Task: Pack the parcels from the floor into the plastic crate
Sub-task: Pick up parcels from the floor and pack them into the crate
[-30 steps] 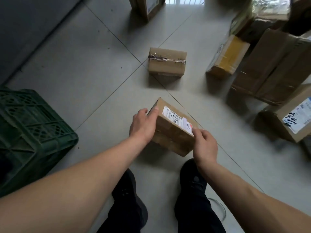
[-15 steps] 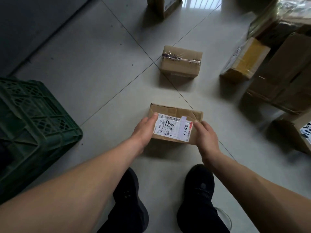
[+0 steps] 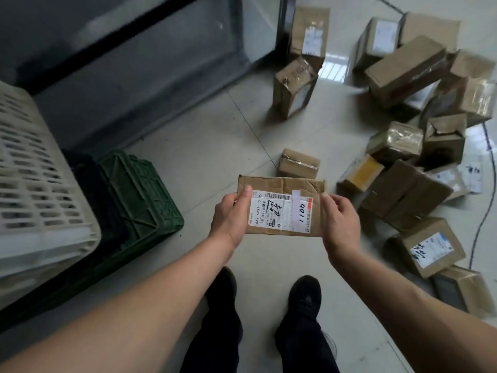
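I hold a brown cardboard parcel (image 3: 282,189) with a white shipping label up in front of me, well above the floor. My left hand (image 3: 232,215) grips its left edge and my right hand (image 3: 340,220) grips its right edge, thumbs on the labelled face. A dark green plastic crate (image 3: 139,195) stands on the floor to the left, with a white plastic crate (image 3: 35,184) resting partly over it. A small taped parcel (image 3: 300,163) lies on the floor just beyond the held one.
Several cardboard parcels (image 3: 408,65) lie scattered and piled on the tiled floor to the right and far right. A dark glass-fronted wall (image 3: 134,57) runs along the back left. A thin cable (image 3: 484,211) trails at the right. My two black shoes (image 3: 305,300) stand below.
I have lifted the labelled parcel off the floor with both hands and straightened up. The view has pulled back, and now shows the white crate and more parcels.
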